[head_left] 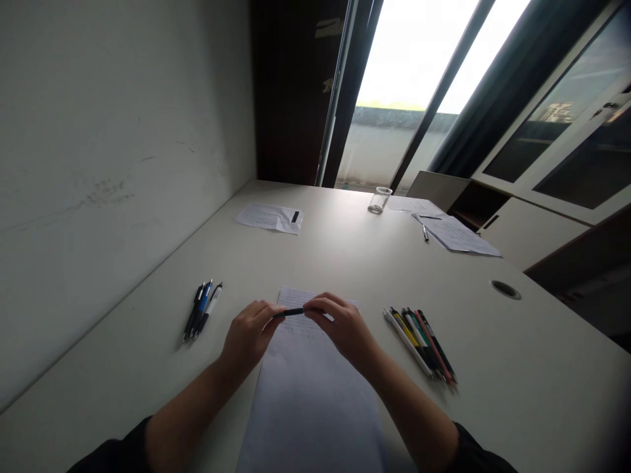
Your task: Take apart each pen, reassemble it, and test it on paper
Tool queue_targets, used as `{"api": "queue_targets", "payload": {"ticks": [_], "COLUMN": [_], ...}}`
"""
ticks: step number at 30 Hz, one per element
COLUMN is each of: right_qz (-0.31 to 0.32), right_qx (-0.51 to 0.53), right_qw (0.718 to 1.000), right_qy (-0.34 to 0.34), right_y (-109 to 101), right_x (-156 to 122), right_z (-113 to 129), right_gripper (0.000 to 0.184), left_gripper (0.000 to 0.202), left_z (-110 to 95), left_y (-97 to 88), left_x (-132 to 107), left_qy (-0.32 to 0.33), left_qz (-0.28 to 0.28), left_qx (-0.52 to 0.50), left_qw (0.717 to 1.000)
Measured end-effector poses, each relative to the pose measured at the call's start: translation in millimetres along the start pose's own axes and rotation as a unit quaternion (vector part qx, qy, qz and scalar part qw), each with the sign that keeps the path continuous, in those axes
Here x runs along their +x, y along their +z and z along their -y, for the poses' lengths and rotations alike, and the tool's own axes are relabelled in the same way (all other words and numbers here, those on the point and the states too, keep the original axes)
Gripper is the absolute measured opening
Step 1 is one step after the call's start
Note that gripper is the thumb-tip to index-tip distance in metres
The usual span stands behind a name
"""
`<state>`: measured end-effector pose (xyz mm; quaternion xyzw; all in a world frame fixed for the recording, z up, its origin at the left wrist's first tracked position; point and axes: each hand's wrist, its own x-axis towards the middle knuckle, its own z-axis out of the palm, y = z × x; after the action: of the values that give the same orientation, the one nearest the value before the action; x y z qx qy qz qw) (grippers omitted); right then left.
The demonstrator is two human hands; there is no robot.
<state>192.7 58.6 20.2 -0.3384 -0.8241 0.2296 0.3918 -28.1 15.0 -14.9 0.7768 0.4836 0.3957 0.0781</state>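
Observation:
A dark pen [290, 312] is held level between my two hands, over the upper part of a sheet of paper [315, 394]. My left hand [251, 328] pinches its left end. At the other end, the fingertips of my right hand [345, 322] are closed on it and hide its tip. Lines of writing show on the top of the sheet; its lower part is blank. To the left lie a few pens [201, 309], dark, blue and white. On the right is a row of several pens [421, 345] in white, yellow, green, red and black.
A clear glass [379, 200] stands near the table's far edge. Papers [458, 234] with a pen [424, 231] lie far right, and another written sheet [272, 217] far left. A round cable hole [505, 290] is in the tabletop at right. The wall [123, 131] borders the left side.

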Motion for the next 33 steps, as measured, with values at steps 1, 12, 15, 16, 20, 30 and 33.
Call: {"api": "queue_targets", "payload": {"ticks": [1, 12, 15, 16, 20, 30, 33], "right_qz": [0.002, 0.018, 0.019, 0.020, 0.041, 0.068, 0.072], "right_qx": [-0.001, -0.027, -0.043, -0.050, -0.082, -0.048, -0.036], "right_qw": [1.000, 0.999, 0.999, 0.999, 0.996, 0.996, 0.997], "right_qy": [0.007, 0.025, 0.006, 0.004, -0.002, 0.016, 0.001], "right_y": [0.1, 3.0, 2.6, 2.4, 0.4, -15.5, -17.9], "right_x": [-0.1, -3.1, -3.3, -3.3, -3.1, -0.4, 1.4], "right_z": [0.3, -4.3, -6.1, -6.2, -4.4, -5.8, -5.6], "right_gripper": [0.007, 0.009, 0.011, 0.011, 0.018, 0.022, 0.015], "left_gripper": [0.019, 0.017, 0.017, 0.017, 0.019, 0.020, 0.020], "left_z": [0.8, -1.3, -1.4, -0.9, 0.7, -2.6, -1.7], "left_y": [0.5, -0.2, -0.3, -0.1, 0.8, -0.9, -0.3], "left_x": [-0.5, 0.3, 0.5, 0.4, -0.5, 1.7, 1.1], "left_qy": [0.000, -0.006, -0.007, -0.006, -0.003, -0.010, -0.009], "left_qz": [0.001, 0.001, 0.001, 0.000, 0.009, 0.008, 0.010], "left_qx": [0.000, -0.008, -0.006, -0.004, -0.010, -0.024, -0.025], "left_qw": [1.000, 1.000, 1.000, 1.000, 1.000, 1.000, 1.000]}}
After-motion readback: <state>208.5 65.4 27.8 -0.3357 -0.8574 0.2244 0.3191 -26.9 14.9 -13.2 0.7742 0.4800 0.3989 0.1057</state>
